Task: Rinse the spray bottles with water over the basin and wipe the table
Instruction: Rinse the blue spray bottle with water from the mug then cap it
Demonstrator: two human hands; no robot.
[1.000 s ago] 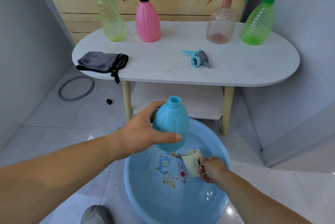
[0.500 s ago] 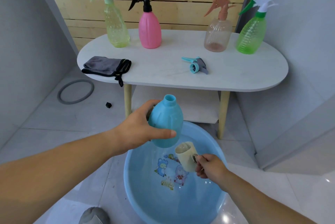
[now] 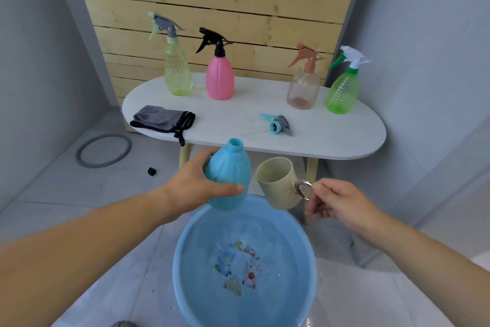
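My left hand (image 3: 197, 189) grips an open-necked blue bottle (image 3: 230, 171), upright above the far rim of the blue basin (image 3: 309, 252), which holds water. My right hand (image 3: 336, 203) holds a cream cup (image 3: 278, 185) by its handle, just right of the bottle and level with it. The bottle's blue spray head (image 3: 277, 124) lies on the white oval table (image 3: 331, 136). Along the table's back stand a yellow-green bottle (image 3: 177, 72), a pink one (image 3: 219, 79), a clear brownish one (image 3: 303, 88) and a green one (image 3: 342, 92). A grey cloth (image 3: 161, 120) lies at the table's left edge.
A grey ring (image 3: 103, 150) and a small black piece (image 3: 151, 171) lie on the tiled floor to the left. Wooden slats back the table, with grey walls on both sides. A lower shelf sits under the tabletop.
My right hand has lifted the cup out of the basin up beside the bottle. My left hand raised the bottle a little, and the view has pulled back.
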